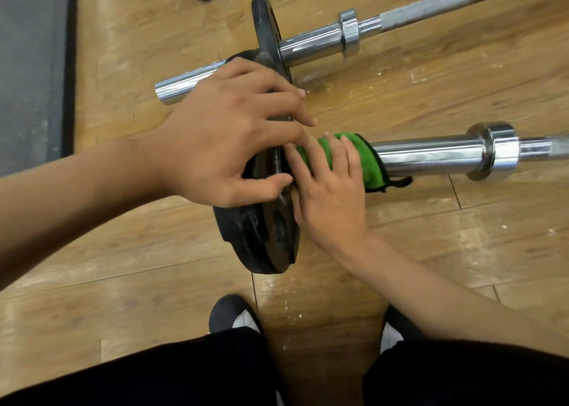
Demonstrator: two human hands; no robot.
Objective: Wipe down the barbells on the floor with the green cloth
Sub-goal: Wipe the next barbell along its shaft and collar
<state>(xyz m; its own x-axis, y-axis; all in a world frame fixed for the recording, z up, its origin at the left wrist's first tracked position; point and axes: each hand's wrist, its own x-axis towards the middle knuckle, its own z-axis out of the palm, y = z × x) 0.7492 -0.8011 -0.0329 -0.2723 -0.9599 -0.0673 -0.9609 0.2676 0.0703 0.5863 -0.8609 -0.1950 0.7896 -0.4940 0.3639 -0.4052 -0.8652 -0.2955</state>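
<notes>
Green black-edged cloth point(368, 159) was gripped round the near chrome barbell point(431, 156) by the right hand point(332, 199). Its black round weight plate point(264, 239) was clasped by the left hand point(234, 137).

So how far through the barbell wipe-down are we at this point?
Early, by the look of it. Done: nothing I can confirm. In hand: the right hand holds the green cloth wrapped round the near barbell beside the black plates, which the left hand grips. Left: the rest of that bar out past the collar, and the far barbell, with no cloth on it.
</notes>
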